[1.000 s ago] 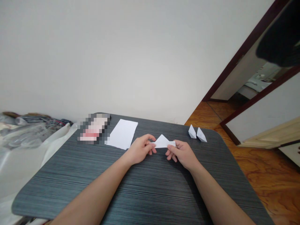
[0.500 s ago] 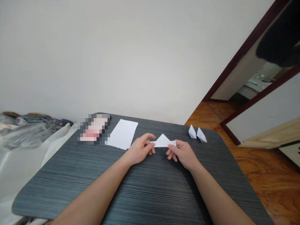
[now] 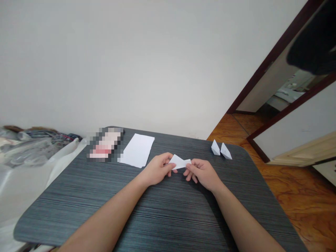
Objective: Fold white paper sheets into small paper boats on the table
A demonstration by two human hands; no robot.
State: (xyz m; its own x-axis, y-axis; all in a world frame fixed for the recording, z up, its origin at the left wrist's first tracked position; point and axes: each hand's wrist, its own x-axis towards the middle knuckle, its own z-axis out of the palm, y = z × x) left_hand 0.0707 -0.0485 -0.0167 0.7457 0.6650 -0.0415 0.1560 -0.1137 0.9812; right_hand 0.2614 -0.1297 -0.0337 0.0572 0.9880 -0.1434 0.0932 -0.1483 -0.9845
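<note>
A small folded white paper piece point(image 3: 180, 162) is held just above the dark striped table point(image 3: 157, 217), near its middle. My left hand point(image 3: 157, 170) pinches the left end of the paper with thumb and fingers. At the paper's right end, my right hand point(image 3: 203, 173) is closed on it in a pinch. The two hands sit close together, with the paper bent into a narrower shape between them.
A flat white sheet point(image 3: 138, 150) lies behind my left hand, beside a blurred-out object point(image 3: 105, 144). Two small folded paper triangles point(image 3: 221, 149) stand near the table's far right corner. Clothes and plastic lie to the left; wooden floor and a doorway are right.
My hands have drawn closer together. The paper, a flat triangle with a strip before, is now folded narrower and tilted between them.
</note>
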